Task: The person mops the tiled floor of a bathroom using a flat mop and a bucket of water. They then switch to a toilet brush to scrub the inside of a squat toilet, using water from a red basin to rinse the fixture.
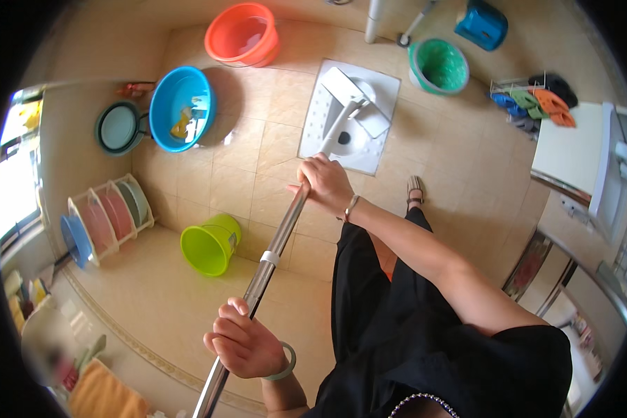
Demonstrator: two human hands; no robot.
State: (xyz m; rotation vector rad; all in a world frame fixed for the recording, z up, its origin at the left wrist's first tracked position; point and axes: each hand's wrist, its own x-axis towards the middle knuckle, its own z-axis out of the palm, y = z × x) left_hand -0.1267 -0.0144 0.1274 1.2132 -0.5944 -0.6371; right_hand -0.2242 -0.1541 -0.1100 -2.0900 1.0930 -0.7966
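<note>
Fingers (238, 333) of my left hand (247, 345) are curled tight around the low end of the mop pole (272, 251). My right hand (325, 184) is clenched on the same pole higher up, near where the shiny metal turns into the white part. So both hands are grasping the pole, well apart from each other.

The pole runs from the bottom of the picture up and away from me. Its flat white mop head (355, 101) sits over the white floor toilet (348, 129), on the tan tiled floor (230, 188).

I think the pole is stiff and light, since it looks like a thin metal tube. It looks smooth and shiny, so it could slip if my hands were wet. Holding it in two places far apart seems best to me: one hand steers, one hand pushes. The head looks like it can tip on its joint, so I would press gently.

Around me are a lime green bucket (210, 244), a blue basin (181, 108) with something yellow in it, an orange tub (244, 33) and a green bucket (439, 66). My right foot in a sandal (415, 189) stands near the toilet. A rack of coloured basins (108, 216) leans by the wall on my left.
</note>
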